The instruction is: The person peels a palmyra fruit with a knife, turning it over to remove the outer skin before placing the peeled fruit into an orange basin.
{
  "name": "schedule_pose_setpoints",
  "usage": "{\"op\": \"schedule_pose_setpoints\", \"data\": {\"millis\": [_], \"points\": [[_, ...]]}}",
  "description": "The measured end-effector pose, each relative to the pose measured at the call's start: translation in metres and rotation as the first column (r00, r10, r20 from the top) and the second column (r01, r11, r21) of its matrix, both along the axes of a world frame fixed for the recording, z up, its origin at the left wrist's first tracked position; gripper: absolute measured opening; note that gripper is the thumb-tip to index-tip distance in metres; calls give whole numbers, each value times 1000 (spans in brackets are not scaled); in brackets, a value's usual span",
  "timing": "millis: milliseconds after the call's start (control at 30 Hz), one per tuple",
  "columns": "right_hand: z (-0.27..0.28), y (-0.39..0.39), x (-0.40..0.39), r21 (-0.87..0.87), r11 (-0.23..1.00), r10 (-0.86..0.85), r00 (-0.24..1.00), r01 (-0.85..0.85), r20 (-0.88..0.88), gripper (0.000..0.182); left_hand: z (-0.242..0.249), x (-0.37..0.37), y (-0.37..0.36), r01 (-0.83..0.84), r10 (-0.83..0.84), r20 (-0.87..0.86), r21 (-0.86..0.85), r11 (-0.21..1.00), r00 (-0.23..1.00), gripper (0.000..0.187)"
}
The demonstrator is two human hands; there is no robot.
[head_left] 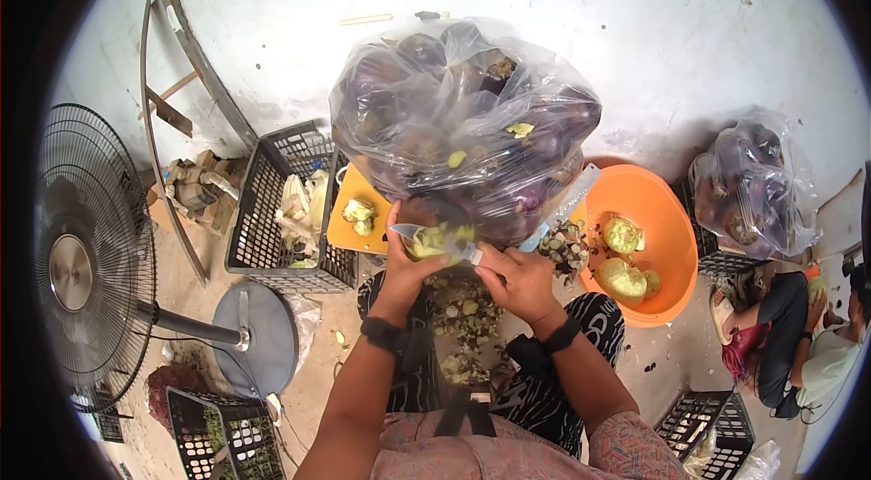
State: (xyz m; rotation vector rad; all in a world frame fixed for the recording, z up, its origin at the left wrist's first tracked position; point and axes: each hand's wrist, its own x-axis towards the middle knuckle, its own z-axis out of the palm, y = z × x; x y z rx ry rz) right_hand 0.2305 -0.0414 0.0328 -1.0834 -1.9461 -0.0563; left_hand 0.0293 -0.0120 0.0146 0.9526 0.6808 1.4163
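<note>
My left hand (413, 258) is wrapped round a partly peeled eggplant (437, 242), pale green where bare, close under a large clear plastic bag (408, 144). Dark purple round eggplants (531, 199) fill the bag. My right hand (520, 276) grips the light-coloured handle of a knife (474, 254). The knife's blade lies across the pale eggplant and points left; its edge is blurred. Below the hands, between my knees, is a heap of peelings (464, 321).
An orange basin (676, 253) with pale peeled eggplants stands right. To the left are a yellow board (349, 230), a black crate (249, 235) and a standing fan (77, 267). Another bag of eggplants (748, 181) sits far right, near a seated person (798, 344).
</note>
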Motion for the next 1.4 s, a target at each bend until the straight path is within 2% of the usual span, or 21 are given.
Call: {"op": "schedule_pose_setpoints", "data": {"millis": [300, 500, 567, 733, 867, 1033, 1100, 1167, 1400], "points": [[-3, -1, 2, -11, 1000, 1, 1000, -1, 17, 38, -2, -2, 1, 6, -6, -33, 0, 1000, 999, 113], [7, 1, -7, -34, 998, -48, 998, 50, 49, 33, -4, 0, 2, -20, 21, -64, 18, 1000, 998, 112], [5, 7, -11, -43, 994, -102, 994, 100, -45, 34, -4, -1, 2, -28, 29, -78, 18, 999, 997, 111], [2, 7, -10, -54, 997, -51, 995, 46, -87, 33, -2, -3, 1, -26, 25, -89, -6, 1000, 996, 111], [-2, -6, -2, -82, 996, 24, 998, -28, -58, 31, 0, -4, 1, -9, 8, -49, -16, 1000, 999, 111], [-1, -8, 4, -52, 999, -5, 999, 3, -32, 31, -2, -2, 3, 2, -2, 4, -2, 1000, 1000, 110], [1, -8, 4, -34, 999, -4, 1000, 3, -26, 32, -7, -3, 4, -4, 4, 28, 7, 1000, 1000, 106], [8, -11, 3, -32, 1000, 4, 998, -2, 60, 33, -11, -3, 4, -13, 13, 53, 12, 1000, 999, 105], [17, -13, -2, -4, 1000, 10, 995, -9, 104, 35, -15, -11, 8, 5, -2, 145, -20, 1000, 989, 96]]}}
